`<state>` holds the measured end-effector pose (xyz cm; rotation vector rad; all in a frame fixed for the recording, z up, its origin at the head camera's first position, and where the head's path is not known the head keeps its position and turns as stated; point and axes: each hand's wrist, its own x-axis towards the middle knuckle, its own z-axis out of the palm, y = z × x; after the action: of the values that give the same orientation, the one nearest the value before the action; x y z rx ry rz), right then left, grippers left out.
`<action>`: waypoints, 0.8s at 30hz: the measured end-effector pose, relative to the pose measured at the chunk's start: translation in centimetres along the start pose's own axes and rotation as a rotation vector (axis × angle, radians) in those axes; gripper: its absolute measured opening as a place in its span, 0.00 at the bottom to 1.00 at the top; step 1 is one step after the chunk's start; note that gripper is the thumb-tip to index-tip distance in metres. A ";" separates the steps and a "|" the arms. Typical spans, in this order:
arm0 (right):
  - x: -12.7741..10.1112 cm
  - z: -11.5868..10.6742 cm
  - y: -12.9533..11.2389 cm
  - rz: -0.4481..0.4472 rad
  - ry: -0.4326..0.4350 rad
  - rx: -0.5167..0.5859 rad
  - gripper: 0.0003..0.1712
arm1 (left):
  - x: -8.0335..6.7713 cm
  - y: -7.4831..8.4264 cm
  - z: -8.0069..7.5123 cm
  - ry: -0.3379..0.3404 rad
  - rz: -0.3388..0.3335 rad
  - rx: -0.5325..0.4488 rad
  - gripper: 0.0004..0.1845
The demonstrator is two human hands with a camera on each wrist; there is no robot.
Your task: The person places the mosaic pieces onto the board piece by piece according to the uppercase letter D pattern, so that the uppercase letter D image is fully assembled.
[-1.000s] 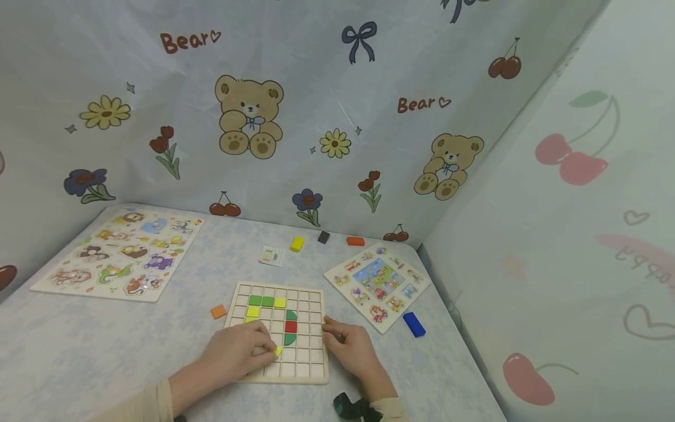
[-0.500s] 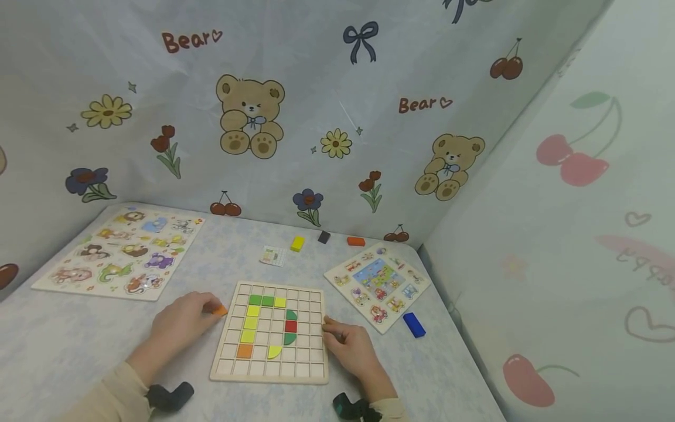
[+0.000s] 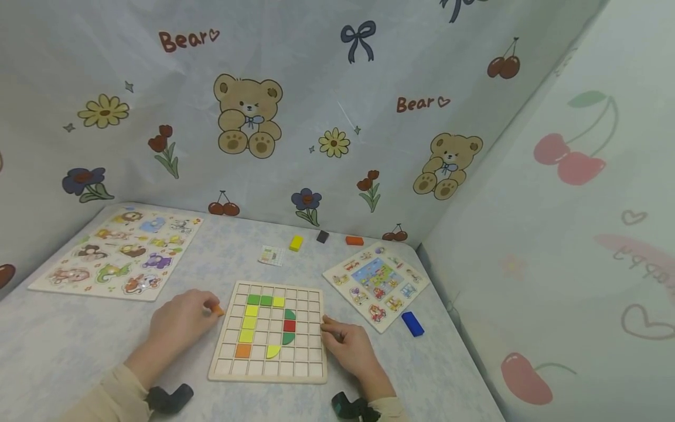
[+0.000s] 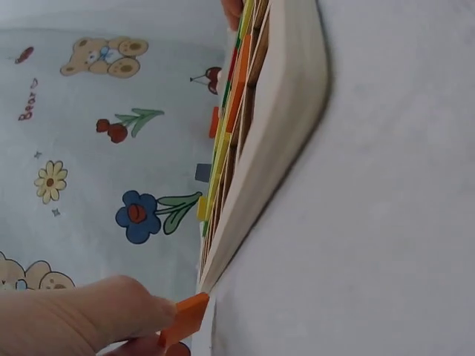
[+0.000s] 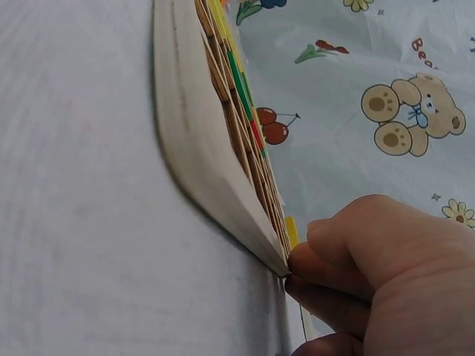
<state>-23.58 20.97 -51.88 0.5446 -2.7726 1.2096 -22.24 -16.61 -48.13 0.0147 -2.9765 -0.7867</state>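
My left hand [image 3: 181, 319] pinches an orange square tile [image 4: 185, 320] between thumb and fingers, just left of the wooden grid board [image 3: 221, 370]. Green, yellow and orange tiles lie on the board's left part. Towards its middle are a red square tile [image 3: 289, 326], two green quarter-round tiles and a yellow quarter-round tile [image 3: 272, 351]. My right hand [image 3: 352, 346] holds the board's right edge with bent fingers. In the right wrist view, its fingertips [image 5: 297, 263] meet the side of the board.
An animal puzzle board [image 3: 118, 258] lies at the far left, a smaller picture puzzle [image 3: 377, 284] at the right. A blue block [image 3: 413, 323] sits beside it. Along the back are a yellow block [image 3: 296, 243], a black block [image 3: 323, 236], an orange-red block [image 3: 354, 240] and a printed card [image 3: 271, 255].
My left hand has let go of the yellow quarter-round tile on the board, moved left and taken hold of the orange tile from the table. My right hand stays at the board's edge.
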 end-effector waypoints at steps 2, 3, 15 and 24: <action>0.0 0.0 0.0 -0.002 -0.001 0.002 0.14 | -0.3 0.3 -0.2 0.017 -0.001 0.007 0.14; 0.0 0.0 0.0 -0.004 -0.001 0.001 0.14 | -0.4 0.5 -0.3 0.024 0.005 0.003 0.14; 0.2 0.2 -0.1 0.003 -0.012 0.020 0.13 | -2.4 2.9 3.0 -0.139 0.538 -0.188 0.08; 0.1 0.1 0.2 -0.005 -0.001 -0.001 0.13 | -1.4 2.5 4.0 -0.170 0.632 -0.118 0.08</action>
<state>-23.76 21.04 -52.04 0.5512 -2.7710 1.2070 -21.12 -12.42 -50.45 -0.9821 -2.7859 -0.8885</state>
